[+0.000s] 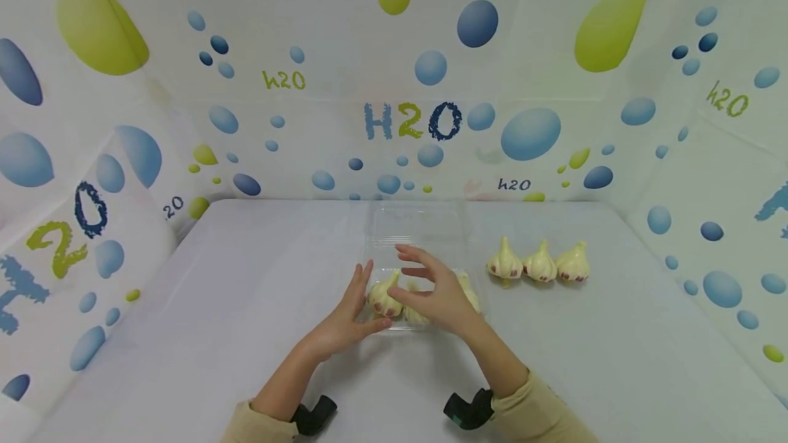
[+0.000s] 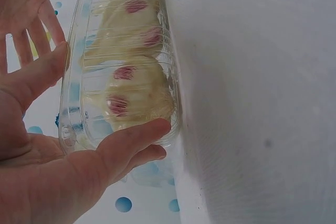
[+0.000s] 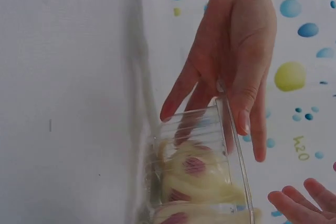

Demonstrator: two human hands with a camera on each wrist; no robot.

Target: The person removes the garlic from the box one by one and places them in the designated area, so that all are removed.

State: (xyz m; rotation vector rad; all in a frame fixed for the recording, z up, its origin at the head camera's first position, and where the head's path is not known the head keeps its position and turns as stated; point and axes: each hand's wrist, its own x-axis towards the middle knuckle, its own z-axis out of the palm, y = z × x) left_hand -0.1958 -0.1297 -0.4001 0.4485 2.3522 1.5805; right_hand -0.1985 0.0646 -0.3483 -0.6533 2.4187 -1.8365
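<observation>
A clear plastic clamshell box (image 1: pixel 425 328) stands on the table with its lid (image 1: pixel 418 221) folded back. Inside are garlic bulbs, one at the left end (image 1: pixel 383 301), others partly behind my right hand. My left hand (image 1: pixel 345 327) rests against the box's left end, fingers straight, thumb along the front. In the left wrist view, its fingertips touch the box's end wall (image 2: pixel 84 121) below the rim. Over the box hovers my right hand (image 1: pixel 440 292), fingers loosely bent, holding nothing. The left wrist view shows that hand (image 2: pixel 26 9) apart from the bulbs.
To the right of the box, three more garlic bulbs (image 1: pixel 540 264) stand in a row on the white table (image 1: pixel 258 258). A patterned curtain (image 1: pixel 332 33) rises behind and at both sides. Black wrist devices (image 1: pixel 315 415) sit under the forearms.
</observation>
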